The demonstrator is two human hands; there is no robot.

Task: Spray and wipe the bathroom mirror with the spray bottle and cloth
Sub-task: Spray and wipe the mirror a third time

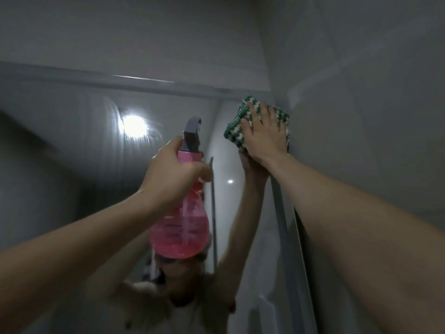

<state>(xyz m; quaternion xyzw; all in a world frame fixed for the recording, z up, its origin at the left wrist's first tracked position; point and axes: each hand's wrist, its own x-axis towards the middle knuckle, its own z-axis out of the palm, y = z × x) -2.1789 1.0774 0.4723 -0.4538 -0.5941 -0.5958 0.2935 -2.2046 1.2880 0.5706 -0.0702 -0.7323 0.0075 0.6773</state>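
The mirror (72, 145) fills the left and middle of the view, with wet streaks near a reflected ceiling light. My left hand (175, 169) grips the neck of a pink spray bottle (180, 227) with a grey trigger head, held upright in front of the glass. My right hand (265, 133) presses a green and white knitted cloth (234, 121) flat against the mirror's upper right corner, fingers spread over it. The reflection of a raised arm meets my right hand at the glass.
A grey tiled wall (361, 104) stands right of the mirror, and the mirror's right edge frame (286, 227) runs down beside my right forearm. The mirror's top edge (120, 80) crosses the upper left. A person is reflected low in the glass.
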